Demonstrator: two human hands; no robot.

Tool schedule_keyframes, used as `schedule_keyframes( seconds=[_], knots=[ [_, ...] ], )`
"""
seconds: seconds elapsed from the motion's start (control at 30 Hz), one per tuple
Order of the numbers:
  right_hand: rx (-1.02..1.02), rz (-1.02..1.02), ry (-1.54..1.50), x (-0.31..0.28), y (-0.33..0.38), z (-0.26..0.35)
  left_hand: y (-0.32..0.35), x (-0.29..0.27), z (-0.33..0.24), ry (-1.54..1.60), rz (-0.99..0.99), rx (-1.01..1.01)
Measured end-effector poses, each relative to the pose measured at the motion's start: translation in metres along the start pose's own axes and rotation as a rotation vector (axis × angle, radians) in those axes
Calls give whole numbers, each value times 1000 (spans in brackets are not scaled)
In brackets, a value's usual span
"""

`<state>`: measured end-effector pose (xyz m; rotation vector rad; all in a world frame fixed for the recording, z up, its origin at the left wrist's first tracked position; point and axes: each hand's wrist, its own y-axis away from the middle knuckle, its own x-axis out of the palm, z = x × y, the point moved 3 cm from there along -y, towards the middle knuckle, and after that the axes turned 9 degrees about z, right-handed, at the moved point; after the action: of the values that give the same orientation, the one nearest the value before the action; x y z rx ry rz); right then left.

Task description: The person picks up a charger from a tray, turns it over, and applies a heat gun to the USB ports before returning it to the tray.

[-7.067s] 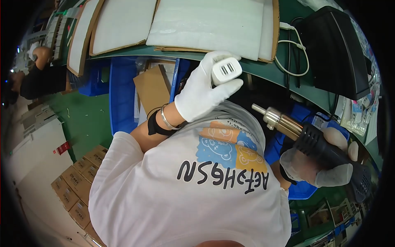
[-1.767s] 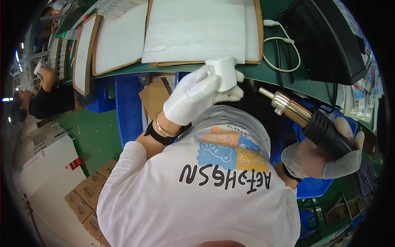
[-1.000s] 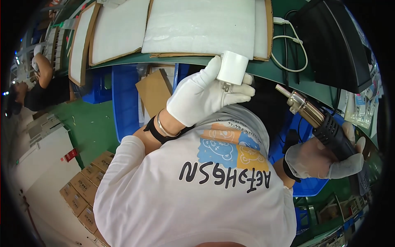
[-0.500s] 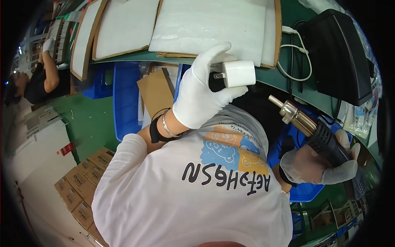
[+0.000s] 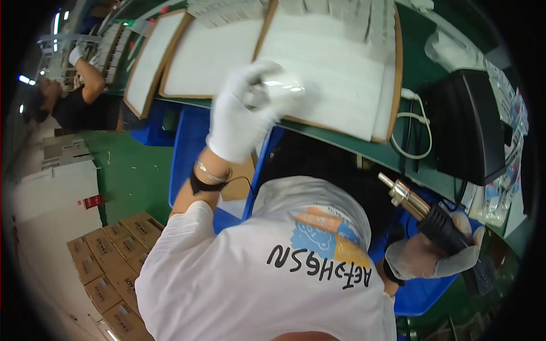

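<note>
Left hand: the white-gloved left hand (image 5: 242, 116) was raised over the near edge of the desk (image 5: 438, 40), its fingers curled shut around a small white object (image 5: 281, 91).
White object: it was smeared by motion blur; possibly a small plastic charger body, but its kind could not be told.
Right hand: the gloved right hand (image 5: 426, 258) was wrapped closed on the black grip of a hot-air gun (image 5: 424, 210), held low at the right, its metal nozzle pointed up and left.
Desk: white foam pads in brown frames (image 5: 335, 62) were laid on it; a black box (image 5: 469, 133) with a white cable (image 5: 412, 128) was stood at the right.
Floor: stacked cardboard cartons (image 5: 111, 258) were seen at the lower left.
</note>
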<state>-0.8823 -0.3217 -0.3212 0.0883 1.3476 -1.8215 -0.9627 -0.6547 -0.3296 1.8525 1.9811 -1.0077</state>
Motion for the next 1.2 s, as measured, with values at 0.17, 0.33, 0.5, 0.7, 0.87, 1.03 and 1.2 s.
schedule_keyframes(
  seconds=[0.17,0.33,0.5,0.7,0.87,1.03,1.2],
  knots=[
    [140,-32,-326,-8,18,-15,-66,-131,96,-440,-49,-107],
    [153,-97,-253,-4,11,-10,-125,-188,184,-723,69,-127],
    [8,-10,72,1,1,0,-153,-166,187,-825,316,-192],
    [176,-35,-282,-4,5,-10,-147,-161,172,-847,129,-36],
    [143,51,-76,-3,-9,-4,-153,-101,97,-414,28,155],
    [10,11,11,4,-15,2,-150,25,-22,-519,344,307],
    [106,-27,-339,0,-8,0,-148,58,-24,-743,303,285]
  ],
)
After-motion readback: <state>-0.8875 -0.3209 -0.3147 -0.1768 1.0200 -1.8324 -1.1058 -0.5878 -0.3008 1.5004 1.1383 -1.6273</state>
